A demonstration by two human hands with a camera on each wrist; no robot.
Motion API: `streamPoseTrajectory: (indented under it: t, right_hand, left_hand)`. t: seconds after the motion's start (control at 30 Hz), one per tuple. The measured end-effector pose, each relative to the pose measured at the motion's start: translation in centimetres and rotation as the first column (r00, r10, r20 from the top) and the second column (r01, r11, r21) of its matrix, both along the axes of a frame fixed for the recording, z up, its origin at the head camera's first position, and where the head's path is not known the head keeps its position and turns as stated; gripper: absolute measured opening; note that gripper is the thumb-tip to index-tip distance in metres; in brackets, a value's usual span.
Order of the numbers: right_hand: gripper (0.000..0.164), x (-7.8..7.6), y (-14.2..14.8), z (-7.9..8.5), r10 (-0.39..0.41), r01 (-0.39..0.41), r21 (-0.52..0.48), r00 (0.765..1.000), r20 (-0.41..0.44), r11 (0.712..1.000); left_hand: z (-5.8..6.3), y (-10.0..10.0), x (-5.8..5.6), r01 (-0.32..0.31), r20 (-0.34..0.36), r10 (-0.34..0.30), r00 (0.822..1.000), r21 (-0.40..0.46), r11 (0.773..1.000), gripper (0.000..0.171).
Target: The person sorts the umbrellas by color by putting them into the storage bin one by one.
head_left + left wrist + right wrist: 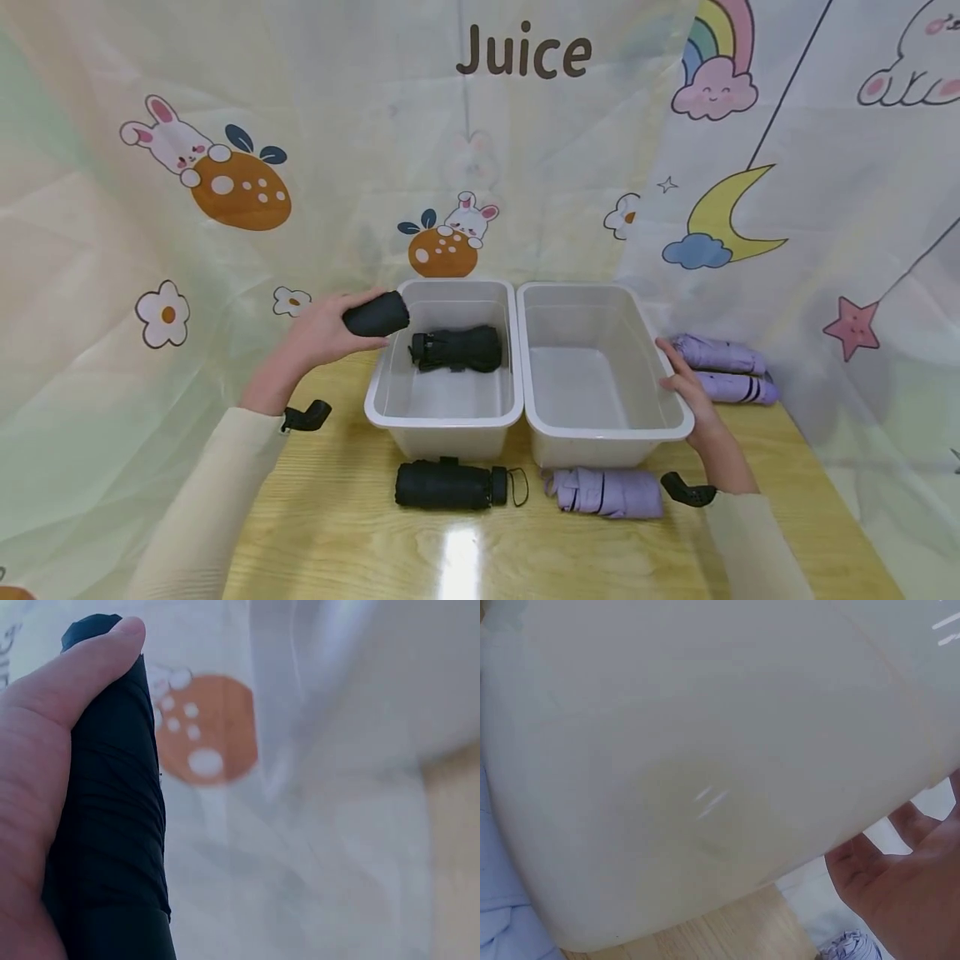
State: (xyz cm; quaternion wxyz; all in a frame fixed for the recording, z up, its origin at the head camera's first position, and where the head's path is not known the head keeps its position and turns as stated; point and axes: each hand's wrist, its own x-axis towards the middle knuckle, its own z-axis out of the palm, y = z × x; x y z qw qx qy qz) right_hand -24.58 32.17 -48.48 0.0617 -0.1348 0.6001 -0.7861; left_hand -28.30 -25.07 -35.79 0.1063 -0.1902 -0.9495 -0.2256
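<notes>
My left hand [341,329] grips a folded black umbrella [377,314] in the air by the left bin's far left corner. In the left wrist view the thumb lies along this black umbrella [112,795]. A second black umbrella [468,348] lies inside the left white bin [442,422]. My right hand [686,392] holds the right rim of the right white bin [607,433], which has nothing inside. In the right wrist view, the fingers [851,866] meet the edge of the bin [705,750].
In front of the bins lie a black umbrella [446,486] with a wrist loop and a purple umbrella [611,492]. Two more purple umbrellas [720,354] lie right of the bins on the wooden table [360,533]. A printed cloth [337,167] hangs behind.
</notes>
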Motion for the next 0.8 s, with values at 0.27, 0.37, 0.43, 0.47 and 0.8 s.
streamPoseTrajectory:
  t: [0.27,0.37,0.43,0.47,0.8]
  right_hand:
    - [0.068,-0.3,0.0,0.3,0.009,-0.010,-0.033,1.000,-0.012,0.999]
    - [0.068,-0.2,-0.1,0.1,0.003,-0.003,-0.018,1.000,-0.006,1.000]
    - [0.068,0.0,-0.1,0.0,-0.001,0.001,-0.002,1.000,-0.001,1.000]
    - [0.068,0.0,-0.1,-0.1,-0.005,0.005,0.006,1.000,0.002,1.000]
    - [0.069,0.4,-0.1,0.2,-0.013,0.013,0.016,1.000,0.001,1.000]
  left_hand:
    - [1.5,5.2,-3.5,0.160,0.042,-0.158,0.987,-0.050,0.986,0.083]
    - [0.7,6.8,-4.8,0.235,0.057,-0.233,0.971,-0.038,0.971,0.082]
    - [0.2,7.8,-5.6,0.267,0.070,-0.264,0.962,-0.050,0.962,0.083]
    - [-0.1,8.3,-6.0,0.275,0.084,-0.269,0.959,-0.059,0.960,0.084]
    - [-3.4,12.1,-7.5,0.301,0.158,-0.274,0.949,-0.187,0.935,0.081]
